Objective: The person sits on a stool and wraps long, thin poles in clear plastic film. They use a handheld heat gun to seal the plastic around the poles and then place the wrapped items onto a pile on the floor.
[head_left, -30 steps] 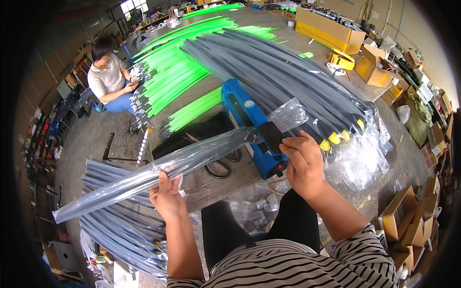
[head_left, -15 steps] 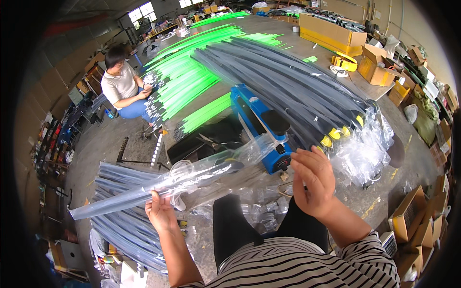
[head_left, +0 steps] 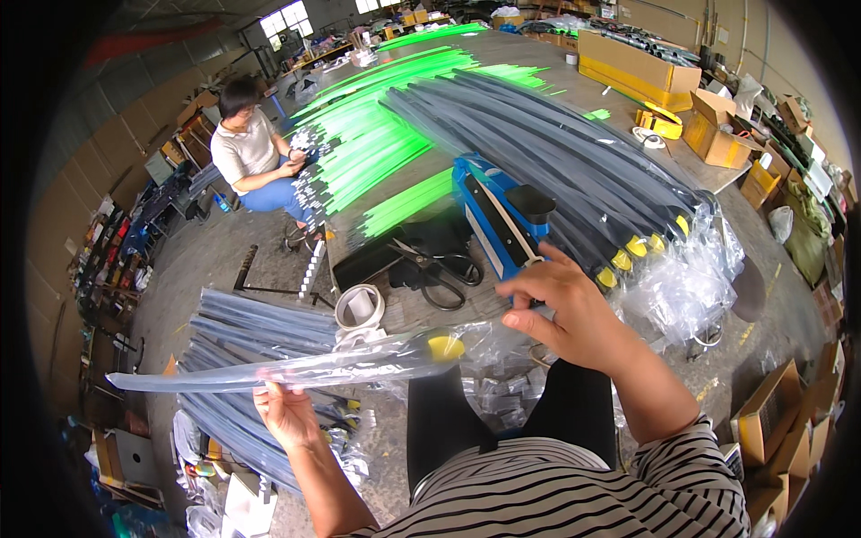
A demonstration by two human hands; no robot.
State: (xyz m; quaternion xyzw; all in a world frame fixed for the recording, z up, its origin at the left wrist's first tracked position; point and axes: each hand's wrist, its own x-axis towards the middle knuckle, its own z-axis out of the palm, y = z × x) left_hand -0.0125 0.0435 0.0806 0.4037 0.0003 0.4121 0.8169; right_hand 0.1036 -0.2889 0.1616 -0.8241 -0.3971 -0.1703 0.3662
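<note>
Pinched in the fingers of my left hand (head_left: 287,414) is a long clear plastic sleeve (head_left: 359,360). It stretches left to right in front of my lap. A yellow piece (head_left: 445,348) shows inside near its right end. My right hand (head_left: 574,314) is open, fingers spread, just beside the near end of a blue heat sealer (head_left: 484,211) with a black arm. Loose film at the sleeve's right end lies close to my right thumb; whether they touch I cannot tell. Black-handled scissors (head_left: 435,269) and a white tape roll (head_left: 360,307) lie left of the sealer.
Wrapped dark strips (head_left: 538,152) with yellow ends cover the table's right side; bright green strips (head_left: 377,161) lie beyond. More wrapped strips (head_left: 251,359) are stacked low at left. A person (head_left: 251,152) sits at the far left. Cardboard boxes (head_left: 780,403) stand at right.
The sleeve's right end has come away from the sealer and down toward me. My right hand has moved left, closer to the sealer's near end. The head view has shifted slightly.
</note>
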